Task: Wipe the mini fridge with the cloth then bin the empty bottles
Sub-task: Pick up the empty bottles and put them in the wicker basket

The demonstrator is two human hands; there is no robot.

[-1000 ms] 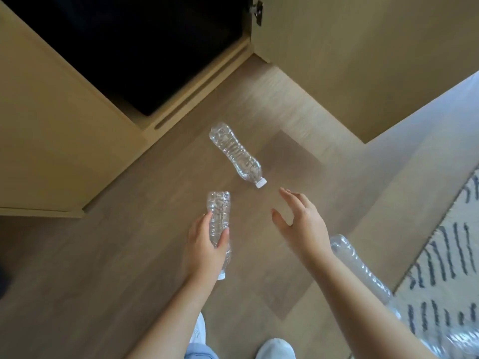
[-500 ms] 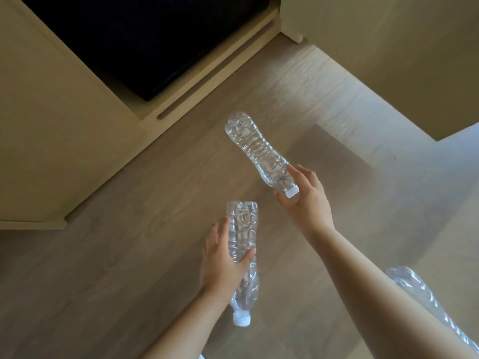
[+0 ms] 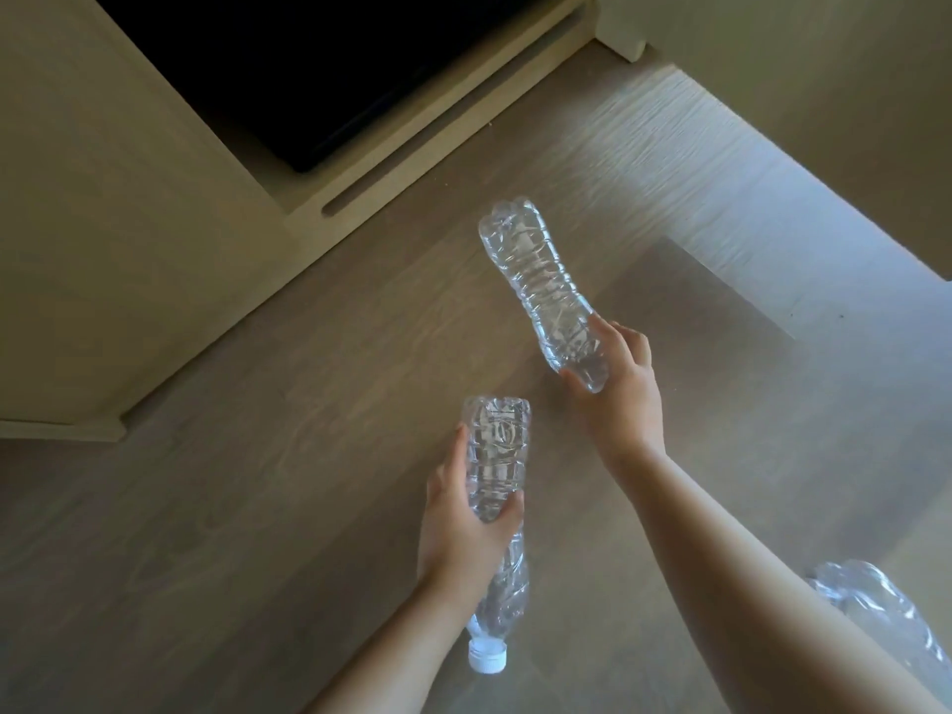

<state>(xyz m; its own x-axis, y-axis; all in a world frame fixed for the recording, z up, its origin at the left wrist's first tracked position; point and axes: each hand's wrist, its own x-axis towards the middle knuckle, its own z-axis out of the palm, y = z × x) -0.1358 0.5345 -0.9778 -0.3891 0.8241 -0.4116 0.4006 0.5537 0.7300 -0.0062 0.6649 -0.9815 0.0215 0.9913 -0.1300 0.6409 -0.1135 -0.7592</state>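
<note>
A wood-grain floor [image 3: 257, 559] fills most of the view, lit brighter toward the upper right. At the upper left stands a pale wooden cabinet [image 3: 103, 249] with an open bay, and inside that bay sits the dark front of the mini fridge [image 3: 309, 69], its details lost in shadow. A slot [image 3: 384, 190] is cut in the cabinet's base rail just below the fridge. Both of the person's bare forearms reach in from the bottom edge. The right hand [image 3: 618, 389] is closed around the neck end of a clear empty bottle [image 3: 541, 280], whose base points up and away toward the cabinet; its cap is hidden in the palm. The left hand [image 3: 463, 528] grips a second clear bottle [image 3: 497, 456] around its middle, base pointing forward and its white cap [image 3: 487, 657] pointing back toward the person, below the wrist. The two held bottles are apart, neither touching the other. A third crumpled clear bottle [image 3: 886, 620] shows at the lower right edge, partly hidden behind the right forearm; I cannot tell whether it lies on the floor.
</note>
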